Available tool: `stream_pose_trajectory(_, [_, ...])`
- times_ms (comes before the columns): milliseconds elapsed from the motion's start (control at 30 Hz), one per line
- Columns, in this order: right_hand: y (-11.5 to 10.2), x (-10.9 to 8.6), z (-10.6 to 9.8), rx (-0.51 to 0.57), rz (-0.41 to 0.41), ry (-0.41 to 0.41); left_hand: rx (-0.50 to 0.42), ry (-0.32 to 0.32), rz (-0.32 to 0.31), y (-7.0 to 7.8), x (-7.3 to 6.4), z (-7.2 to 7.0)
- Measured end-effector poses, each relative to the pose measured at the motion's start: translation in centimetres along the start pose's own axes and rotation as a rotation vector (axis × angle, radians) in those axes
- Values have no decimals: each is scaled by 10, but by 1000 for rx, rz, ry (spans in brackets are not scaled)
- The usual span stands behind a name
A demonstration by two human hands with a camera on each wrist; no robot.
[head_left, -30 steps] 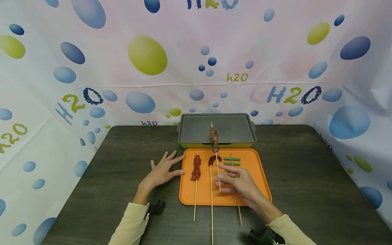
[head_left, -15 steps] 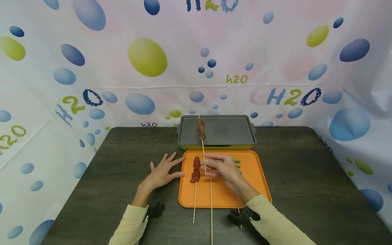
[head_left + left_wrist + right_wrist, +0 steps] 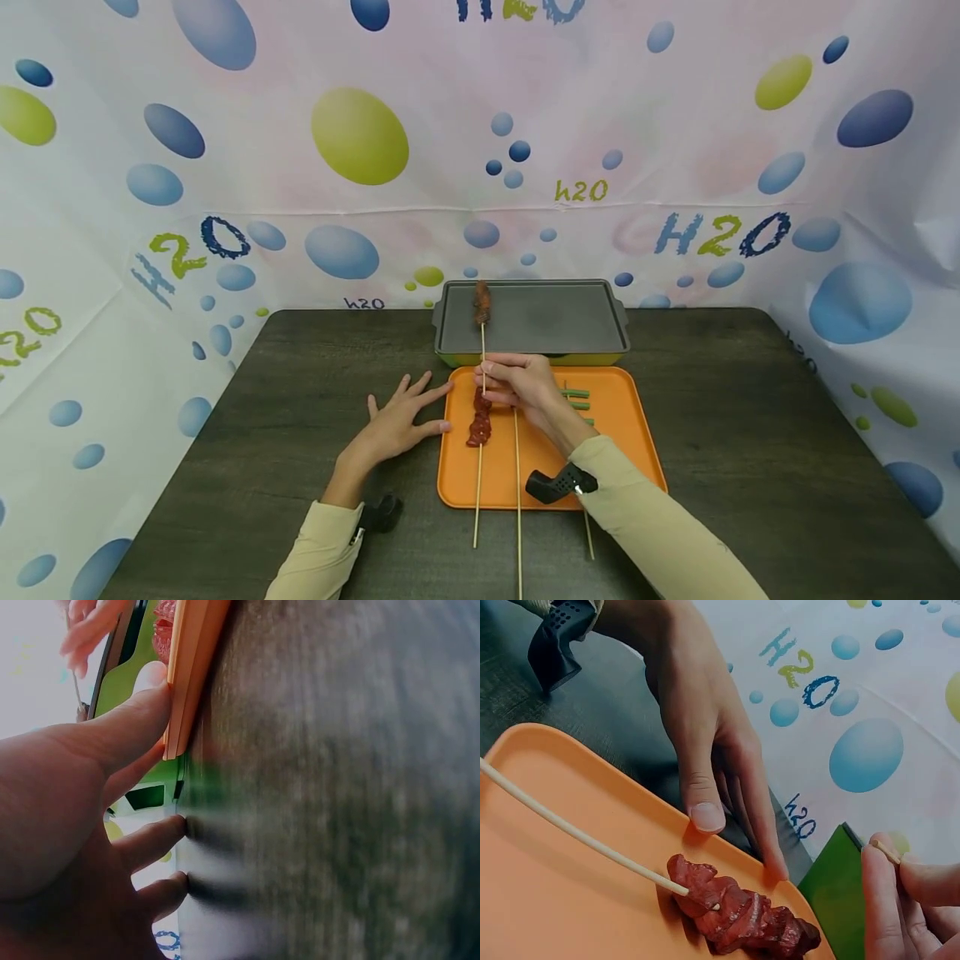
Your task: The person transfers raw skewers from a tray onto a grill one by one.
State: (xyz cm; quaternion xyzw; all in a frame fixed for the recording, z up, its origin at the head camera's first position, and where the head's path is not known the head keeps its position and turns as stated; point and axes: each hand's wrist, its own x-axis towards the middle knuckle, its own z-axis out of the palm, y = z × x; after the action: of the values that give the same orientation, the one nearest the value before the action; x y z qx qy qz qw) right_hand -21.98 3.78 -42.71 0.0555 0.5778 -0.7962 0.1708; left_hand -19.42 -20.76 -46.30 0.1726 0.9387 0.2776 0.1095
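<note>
My right hand (image 3: 528, 385) pinches the bare stick of a brown meat skewer (image 3: 482, 304) between thumb and fingers, the meat pointing away over the left part of the dark grill pan (image 3: 558, 317). In the right wrist view, the butt of the stick (image 3: 886, 852) pokes out from the fingertips. My left hand (image 3: 397, 427) has its fingers spread at the left edge of the orange tray (image 3: 551, 483), thumb and index finger against the rim. Below my right hand lies a red meat skewer (image 3: 478, 421) on the tray.
Also on the tray are a skewer with green pieces (image 3: 576, 406) and a long stick (image 3: 517, 475), its upper end hidden by my right hand. Several stick ends overhang the tray's near edge. The green-sided pan stands directly behind the tray on the dark table (image 3: 750, 433).
My right hand has carried the brown meat skewer leftward and away, from above the tray's middle to the pan's left side, and the stick now points straighter ahead. My left hand has stayed put.
</note>
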Motion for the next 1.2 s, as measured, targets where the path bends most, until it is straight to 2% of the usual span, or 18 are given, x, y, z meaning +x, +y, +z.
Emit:
stream_pose_trajectory(300, [2,11,5,-2,50,-3,1,-2,-5,1,0,1])
stream_pose_trajectory(633, [7,13,0,-41,28,-61,3,-2,-14,2,1,0])
stream_pose_trajectory(900, [8,0,-9,-112,-19,-72,-9,-4,-9,1,-1,0])
stream_pose_trajectory(1200, [-1,-29,-26,-257,-57,-184,-12,-3,1,2,-2,-1])
